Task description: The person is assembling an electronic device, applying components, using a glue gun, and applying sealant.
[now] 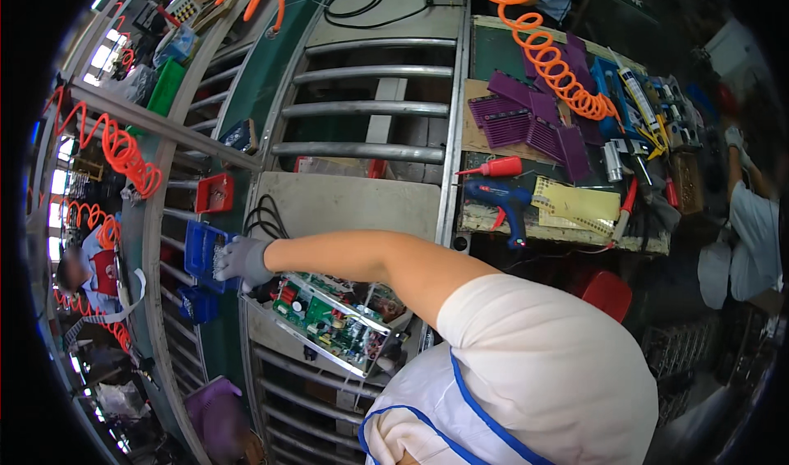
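Note:
My right hand [247, 263], in a grey glove, reaches across to the far left. Its bent fingertips dip into a blue bin [196, 251] holding a pile of small silvery parts, and what they pinch is too small to make out. Beneath that forearm lies a metal tray [355, 370] fitted with green circuit boards [329, 327], wires and components, set at a slant on a pale board. At the tray's right end, close to my body, is my left hand [393, 355] in a dark grey glove. It is mostly hidden, so its grip does not show.
Metal rollers [366, 108] run away from me. A second blue bin [198, 304] and a red bin [215, 193] stand at left. The right bench holds a blue glue gun [503, 200], a red-handled screwdriver [498, 167] and purple trays [526, 118]. Orange coiled hoses [546, 54] hang overhead. Other people work nearby.

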### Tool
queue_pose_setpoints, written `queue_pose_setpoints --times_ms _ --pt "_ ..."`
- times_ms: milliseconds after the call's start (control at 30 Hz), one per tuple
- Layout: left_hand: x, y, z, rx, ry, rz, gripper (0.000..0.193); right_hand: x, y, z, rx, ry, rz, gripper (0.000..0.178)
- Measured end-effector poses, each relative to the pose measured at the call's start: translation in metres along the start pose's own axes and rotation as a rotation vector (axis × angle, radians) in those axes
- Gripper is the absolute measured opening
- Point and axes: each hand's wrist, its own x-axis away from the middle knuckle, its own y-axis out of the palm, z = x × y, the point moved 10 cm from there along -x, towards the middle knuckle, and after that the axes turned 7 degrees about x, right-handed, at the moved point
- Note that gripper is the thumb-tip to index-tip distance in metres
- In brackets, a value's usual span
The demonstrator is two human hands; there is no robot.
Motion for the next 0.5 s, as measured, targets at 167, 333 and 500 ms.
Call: queue_pose_setpoints --times_ms 167,333,500 --pt "-0.006 -0.007 -0.014 -0.12 0.043 -0.038 0.06 0.163 -0.064 0.062 -0.462 0.185 0.207 0.054" --pt "-0.011 0.005 -0.012 -0.173 0.082 -0.101 0.07 0.522 -0.16 0.203 0.164 1.317 0.047 0.049" --pt "-0.006 0.034 0.013 -0.196 0.079 -0.138 0.089 0.802 -0.232 0.15 0.508 2.113 0.14 0.091"
